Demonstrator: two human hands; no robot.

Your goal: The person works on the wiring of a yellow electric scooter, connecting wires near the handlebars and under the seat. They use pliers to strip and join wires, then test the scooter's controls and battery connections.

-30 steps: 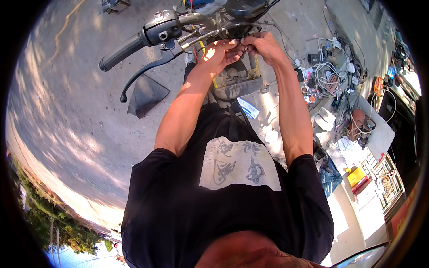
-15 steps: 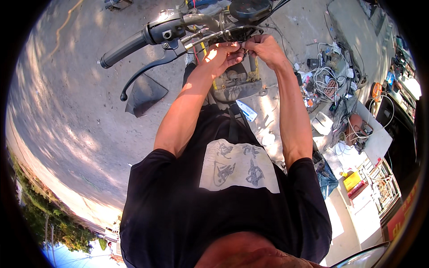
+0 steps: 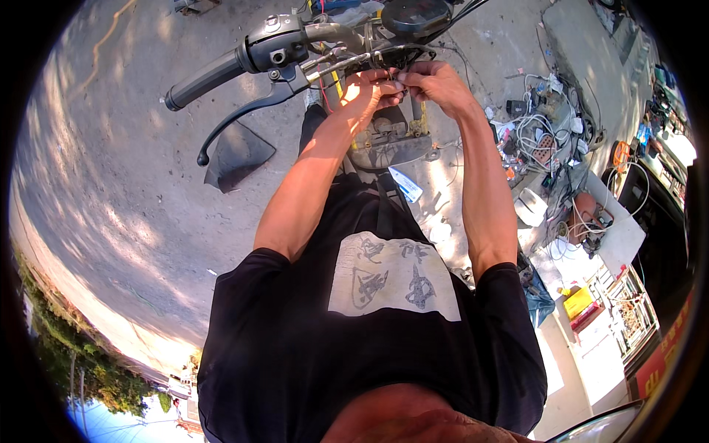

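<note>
Just below a two-wheeler's handlebar (image 3: 336,33), my two hands meet with fingertips almost touching. My left hand (image 3: 371,90) is closed, its thumb pressed toward the fingers around something small that I cannot make out. In a pinch beside it, my right hand (image 3: 439,85) grips a tiny part or wire end, mostly covered by the fingers. Dark cables (image 3: 402,50) run right above both hands. To the left are the black grip (image 3: 207,80) and the brake lever (image 3: 247,111). A round black gauge housing (image 3: 416,16) sits above the right hand.
Under my hands is the vehicle's frame with a dark curved plate (image 3: 391,153). A black panel (image 3: 240,159) lies on the ground at left. Tangled white cables (image 3: 543,129) and scraps spread at right, near a white board (image 3: 620,225) and a yellow box (image 3: 578,303).
My left thumb and fingers have drawn together beside the right fingertips. My right hand stays pinched in nearly the same place. The view has shifted very slightly.
</note>
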